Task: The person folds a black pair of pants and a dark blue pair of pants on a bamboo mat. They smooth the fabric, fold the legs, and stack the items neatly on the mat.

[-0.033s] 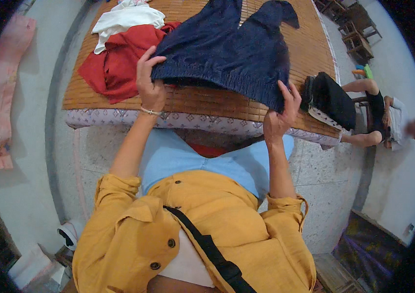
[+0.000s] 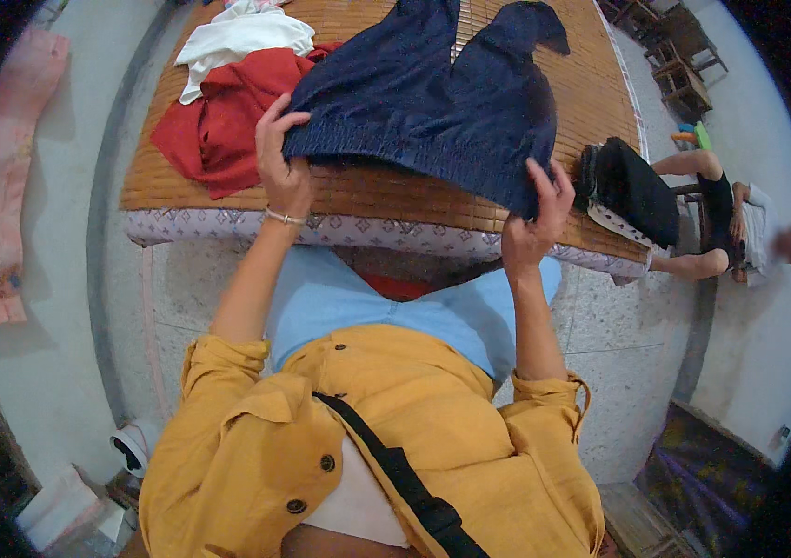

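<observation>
Dark blue trousers [image 2: 423,112] with a gathered elastic waistband are spread over the bamboo mat, the waistband toward me and the legs pointing away. My left hand [image 2: 285,163] grips the left end of the waistband between thumb and fingers. At the right end, my right hand [image 2: 540,216] pinches the other corner. Between them the waistband is stretched out and held near the front edge of the bed. A crumpled red garment [image 2: 223,121] lies just left of the trousers, with a white garment [image 2: 242,42] beyond it.
The bamboo mat [image 2: 591,102] covers a bed with a patterned pale cloth edge [image 2: 339,232]. Folded black clothes [image 2: 637,191] sit at its right corner. A seated person [image 2: 725,209] is at the right, with wooden stools [image 2: 684,74] farther back. A pink curtain [image 2: 5,177] hangs at the left.
Both hands have shifted very slightly left, still holding the waistband. Its front now sags a little flatter, closing the dark gap of the waist opening.
</observation>
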`<action>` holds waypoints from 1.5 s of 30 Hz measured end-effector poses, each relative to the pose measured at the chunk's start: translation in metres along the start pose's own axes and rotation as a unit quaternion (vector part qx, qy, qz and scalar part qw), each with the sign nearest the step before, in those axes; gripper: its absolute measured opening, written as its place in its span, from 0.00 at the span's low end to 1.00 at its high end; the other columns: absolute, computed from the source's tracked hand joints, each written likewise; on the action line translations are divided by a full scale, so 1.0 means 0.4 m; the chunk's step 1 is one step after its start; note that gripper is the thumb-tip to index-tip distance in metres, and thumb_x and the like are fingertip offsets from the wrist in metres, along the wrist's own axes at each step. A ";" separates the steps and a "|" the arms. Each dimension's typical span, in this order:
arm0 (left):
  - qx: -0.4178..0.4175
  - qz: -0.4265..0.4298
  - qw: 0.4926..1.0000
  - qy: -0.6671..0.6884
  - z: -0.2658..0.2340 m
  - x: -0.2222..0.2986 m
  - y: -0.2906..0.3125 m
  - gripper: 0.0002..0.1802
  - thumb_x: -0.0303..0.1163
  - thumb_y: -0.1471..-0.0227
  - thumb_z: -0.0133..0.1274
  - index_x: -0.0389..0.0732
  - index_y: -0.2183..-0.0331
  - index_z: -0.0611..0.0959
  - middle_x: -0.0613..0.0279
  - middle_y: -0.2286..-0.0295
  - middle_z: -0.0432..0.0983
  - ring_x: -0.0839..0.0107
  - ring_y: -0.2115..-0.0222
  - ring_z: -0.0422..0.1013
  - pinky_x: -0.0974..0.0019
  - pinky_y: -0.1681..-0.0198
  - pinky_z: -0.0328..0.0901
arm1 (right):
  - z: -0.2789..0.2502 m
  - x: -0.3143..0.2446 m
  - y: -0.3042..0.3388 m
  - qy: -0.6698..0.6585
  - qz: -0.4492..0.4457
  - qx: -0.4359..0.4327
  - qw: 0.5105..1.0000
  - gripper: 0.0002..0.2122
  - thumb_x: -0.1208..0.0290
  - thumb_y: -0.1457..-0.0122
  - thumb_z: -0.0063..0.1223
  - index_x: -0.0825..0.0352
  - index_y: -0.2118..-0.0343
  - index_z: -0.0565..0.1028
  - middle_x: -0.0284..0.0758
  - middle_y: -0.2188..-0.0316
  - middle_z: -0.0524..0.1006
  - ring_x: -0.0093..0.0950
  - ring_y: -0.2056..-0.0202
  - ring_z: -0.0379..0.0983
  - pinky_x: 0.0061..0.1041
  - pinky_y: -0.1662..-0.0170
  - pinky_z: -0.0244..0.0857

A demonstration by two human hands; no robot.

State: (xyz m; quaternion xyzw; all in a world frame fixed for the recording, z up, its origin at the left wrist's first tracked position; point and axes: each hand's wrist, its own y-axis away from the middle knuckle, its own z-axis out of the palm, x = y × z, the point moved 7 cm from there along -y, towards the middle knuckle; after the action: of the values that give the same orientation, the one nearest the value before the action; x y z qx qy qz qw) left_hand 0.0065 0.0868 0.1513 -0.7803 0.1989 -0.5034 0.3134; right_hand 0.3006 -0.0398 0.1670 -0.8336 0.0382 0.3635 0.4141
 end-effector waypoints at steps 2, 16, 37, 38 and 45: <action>-0.012 -0.092 0.996 -0.009 -0.009 -0.070 0.081 0.24 0.13 0.73 0.34 0.37 0.69 0.75 0.50 0.58 0.68 0.55 0.53 0.62 0.61 0.46 0.52 | 0.059 0.063 0.108 0.061 0.071 -0.156 0.983 0.28 0.87 0.69 0.43 0.66 0.56 0.70 0.46 0.53 0.63 0.44 0.49 0.58 0.33 0.45 0.52; -0.039 -0.406 0.910 0.073 -0.003 -0.247 0.336 0.27 0.10 0.68 0.33 0.38 0.64 0.75 0.61 0.64 0.70 0.70 0.60 0.65 0.70 0.52 0.58 | 0.108 0.139 0.300 0.026 0.214 -0.233 0.948 0.26 0.86 0.67 0.49 0.67 0.58 0.70 0.47 0.51 0.61 0.45 0.49 0.58 0.32 0.48 0.57; 0.106 -0.648 0.557 0.508 0.088 -0.257 0.573 0.19 0.44 0.48 0.40 0.45 0.57 0.74 0.62 0.57 0.71 0.62 0.59 0.67 0.56 0.55 0.62 | 0.147 0.004 0.297 -0.058 0.177 -0.322 0.928 0.19 0.71 0.60 0.62 0.69 0.62 0.72 0.41 0.67 0.68 0.35 0.65 0.67 0.27 0.63 0.63; 0.086 -0.656 0.556 0.503 0.094 -0.258 0.598 0.20 0.45 0.48 0.40 0.46 0.57 0.73 0.62 0.57 0.71 0.62 0.59 0.67 0.55 0.54 0.61 | 0.142 -0.005 0.283 -0.058 0.162 -0.296 0.940 0.19 0.71 0.60 0.62 0.68 0.63 0.72 0.39 0.68 0.69 0.32 0.66 0.68 0.24 0.66 0.63; 0.003 -0.603 0.402 0.689 0.127 0.013 0.419 0.28 0.52 0.51 0.45 0.44 0.53 0.69 0.58 0.53 0.66 0.60 0.50 0.60 0.51 0.49 0.56 | 0.118 -0.099 0.257 -0.091 0.163 -0.279 0.942 0.20 0.69 0.60 0.63 0.70 0.62 0.71 0.42 0.65 0.68 0.37 0.63 0.67 0.29 0.60 0.63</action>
State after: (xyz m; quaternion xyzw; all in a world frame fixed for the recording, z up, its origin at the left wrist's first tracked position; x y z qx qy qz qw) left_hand 0.0559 -0.0233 0.0241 -0.0850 -0.1762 -0.9297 -0.3122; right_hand 0.2072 -0.0824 0.1056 -0.8614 0.0327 0.4965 0.1017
